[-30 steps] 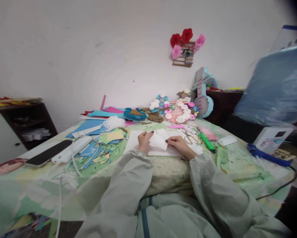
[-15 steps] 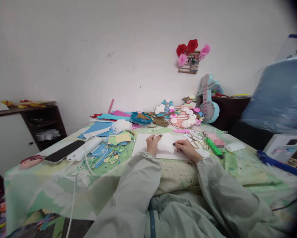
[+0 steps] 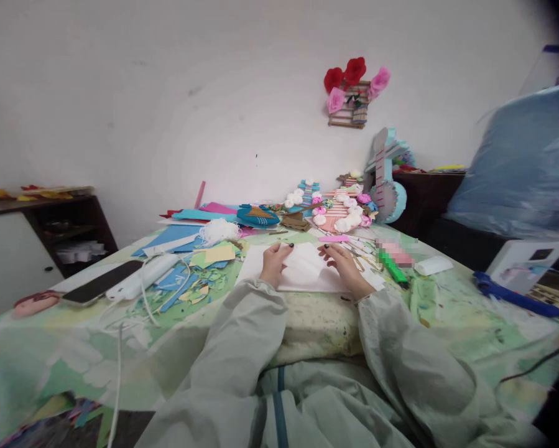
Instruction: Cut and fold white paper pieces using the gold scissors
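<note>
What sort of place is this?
Probably a craft workspace: cut paper scraps litter the covered table, near a bundle of white string, and decorative flowers hang on the wall.

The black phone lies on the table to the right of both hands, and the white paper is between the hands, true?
Not quite: the head view shows the black phone on the table to the left of the left hand and right hand. The white paper is between them.

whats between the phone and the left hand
In the head view, from the phone to the left hand lie the power strip, its cord, paper scraps and the white sheet's edge.
</note>
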`<state>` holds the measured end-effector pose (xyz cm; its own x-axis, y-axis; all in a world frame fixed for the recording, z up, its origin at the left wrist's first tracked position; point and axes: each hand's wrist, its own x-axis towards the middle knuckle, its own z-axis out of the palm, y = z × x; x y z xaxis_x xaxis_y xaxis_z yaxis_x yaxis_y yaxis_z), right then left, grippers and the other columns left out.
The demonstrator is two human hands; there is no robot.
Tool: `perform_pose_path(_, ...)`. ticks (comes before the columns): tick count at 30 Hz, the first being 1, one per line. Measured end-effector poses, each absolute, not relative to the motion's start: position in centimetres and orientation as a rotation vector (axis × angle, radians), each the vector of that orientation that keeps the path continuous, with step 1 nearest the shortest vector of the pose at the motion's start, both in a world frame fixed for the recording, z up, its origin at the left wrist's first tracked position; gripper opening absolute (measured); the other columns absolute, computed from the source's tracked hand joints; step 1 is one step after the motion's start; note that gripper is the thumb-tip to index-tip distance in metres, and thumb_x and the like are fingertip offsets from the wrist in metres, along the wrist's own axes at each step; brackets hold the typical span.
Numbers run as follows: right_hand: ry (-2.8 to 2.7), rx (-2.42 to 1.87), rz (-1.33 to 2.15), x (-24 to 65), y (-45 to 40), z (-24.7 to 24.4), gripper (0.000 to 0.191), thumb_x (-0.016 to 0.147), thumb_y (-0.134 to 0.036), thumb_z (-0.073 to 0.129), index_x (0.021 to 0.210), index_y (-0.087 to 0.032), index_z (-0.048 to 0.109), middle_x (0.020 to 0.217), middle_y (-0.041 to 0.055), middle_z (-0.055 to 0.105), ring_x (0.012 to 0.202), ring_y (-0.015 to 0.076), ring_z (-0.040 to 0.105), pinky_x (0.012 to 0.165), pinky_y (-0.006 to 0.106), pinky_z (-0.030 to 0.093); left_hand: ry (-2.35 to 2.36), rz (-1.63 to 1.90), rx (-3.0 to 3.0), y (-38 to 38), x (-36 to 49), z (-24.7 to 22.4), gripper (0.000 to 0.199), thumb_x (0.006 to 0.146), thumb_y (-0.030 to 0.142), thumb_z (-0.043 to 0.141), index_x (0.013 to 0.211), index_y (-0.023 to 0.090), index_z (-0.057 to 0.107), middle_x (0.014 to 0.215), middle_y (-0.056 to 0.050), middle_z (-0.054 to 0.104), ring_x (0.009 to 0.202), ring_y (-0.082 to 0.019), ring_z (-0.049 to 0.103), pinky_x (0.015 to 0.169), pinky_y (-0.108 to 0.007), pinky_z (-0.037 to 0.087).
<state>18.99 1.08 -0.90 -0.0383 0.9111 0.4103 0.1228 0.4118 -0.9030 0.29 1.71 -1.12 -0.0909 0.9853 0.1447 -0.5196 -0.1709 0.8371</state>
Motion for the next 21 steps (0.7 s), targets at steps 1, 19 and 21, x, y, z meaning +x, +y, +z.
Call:
perform_pose_path(1, -1.507, -0.956, 0.898, 18.8, 0.9, -0.9, 0.032, 0.076, -0.047, 0.055, 0.085, -0.018, 0.066, 0.089, 0.0062, 0.066, 0.077, 0.0166, 0.055, 0.06, 0.025, 0.039, 0.706, 1.56, 0.895, 1.6, 0.4, -1.1, 0.037, 0.046, 0.028, 0.082, 0.076, 0.014, 0.066, 0.069, -0.002, 0.065, 0.06, -0.014, 0.059, 0.056, -0.025, 0.046)
perform_pose_path(19, -1.714, -0.949, 1.009, 17.7, 0.2, -1.2, 0.036, 0.069, -0.05, 0.063, 0.069, -0.014, 0.063, 0.058, -0.0012, 0.057, 0.049, 0.0094, 0.043, 0.048, 0.023, 0.029, 0.815, 1.399, 1.115, 1.0, 0.8, -1.3, 0.03, 0.048, 0.026, 0.08, 0.072, 0.012, 0.07, 0.065, -0.004, 0.065, 0.055, -0.013, 0.055, 0.053, -0.024, 0.042)
perform_pose_path(21, -1.741, -0.965, 1.039, 17.8, 0.1, -1.2, 0.037, 0.067, -0.05, 0.065, 0.069, -0.014, 0.062, 0.057, -0.0011, 0.057, 0.05, 0.0092, 0.044, 0.047, 0.023, 0.029, 0.821, 1.362, 1.141, 0.9, 0.8, -1.3, 0.03, 0.047, 0.025, 0.08, 0.071, 0.011, 0.07, 0.065, -0.004, 0.065, 0.055, -0.013, 0.055, 0.053, -0.024, 0.042)
